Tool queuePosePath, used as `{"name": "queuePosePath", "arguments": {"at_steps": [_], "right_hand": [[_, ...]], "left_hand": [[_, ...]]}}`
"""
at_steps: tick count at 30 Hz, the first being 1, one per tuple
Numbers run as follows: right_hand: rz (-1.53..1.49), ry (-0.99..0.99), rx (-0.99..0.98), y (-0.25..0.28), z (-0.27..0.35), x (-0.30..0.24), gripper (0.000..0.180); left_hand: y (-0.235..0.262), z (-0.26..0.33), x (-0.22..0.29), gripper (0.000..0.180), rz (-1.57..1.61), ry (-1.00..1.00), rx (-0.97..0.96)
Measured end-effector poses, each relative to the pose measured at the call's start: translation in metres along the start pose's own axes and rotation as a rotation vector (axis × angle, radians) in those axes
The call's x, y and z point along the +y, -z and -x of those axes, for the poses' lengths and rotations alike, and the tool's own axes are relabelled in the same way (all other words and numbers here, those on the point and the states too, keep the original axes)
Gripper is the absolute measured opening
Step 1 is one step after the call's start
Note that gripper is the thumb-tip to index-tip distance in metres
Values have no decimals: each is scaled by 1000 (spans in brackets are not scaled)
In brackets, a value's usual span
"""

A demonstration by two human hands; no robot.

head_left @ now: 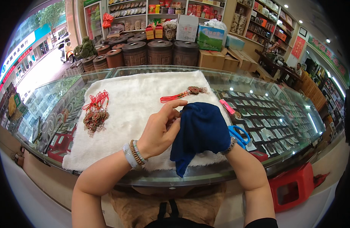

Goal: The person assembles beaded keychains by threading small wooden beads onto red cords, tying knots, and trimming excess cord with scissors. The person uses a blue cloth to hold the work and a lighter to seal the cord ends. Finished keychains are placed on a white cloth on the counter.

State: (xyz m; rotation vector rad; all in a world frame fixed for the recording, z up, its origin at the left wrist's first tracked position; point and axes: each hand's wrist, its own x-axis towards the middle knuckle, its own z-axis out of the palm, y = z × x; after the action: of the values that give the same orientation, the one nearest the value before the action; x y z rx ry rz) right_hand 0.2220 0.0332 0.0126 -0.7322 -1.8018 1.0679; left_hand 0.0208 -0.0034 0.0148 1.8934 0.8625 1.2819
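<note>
navy cloth over hidden right hand, left hand half-curled against the fabric, both grips unclear

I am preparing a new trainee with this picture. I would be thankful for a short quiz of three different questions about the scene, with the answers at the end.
1. Multiple choice: what colour is the cloth at the fingertips of the left hand?
A) red
B) dark blue
C) white
2. True or false: all the red-corded ornaments on the white mat lie in one bunch.
3. Fill in: the pale bangle is worn on the person's ____ arm.

Key:
1. B
2. False: one bunch lies at the left of the mat, another toward its far right.
3. left
</note>
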Motion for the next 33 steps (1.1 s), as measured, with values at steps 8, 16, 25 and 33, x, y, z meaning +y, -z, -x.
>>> {"name": "queuePosePath", "arguments": {"at_steps": [8,16,25,33], "right_hand": [[377,235,-108,-5,-6,-18,19],[755,515,-86,-3,-11,-18,14],[803,632,-127,-1,-7,-19,12],[798,410,-259,-4,-7,-42,17]], "left_hand": [[9,-13,-9,42,87,32,69],[1,4,19,45,-176,-172,-28],[6,-6,5,59,68,-15,81],[11,-9,6,74,232,126,16]]}}
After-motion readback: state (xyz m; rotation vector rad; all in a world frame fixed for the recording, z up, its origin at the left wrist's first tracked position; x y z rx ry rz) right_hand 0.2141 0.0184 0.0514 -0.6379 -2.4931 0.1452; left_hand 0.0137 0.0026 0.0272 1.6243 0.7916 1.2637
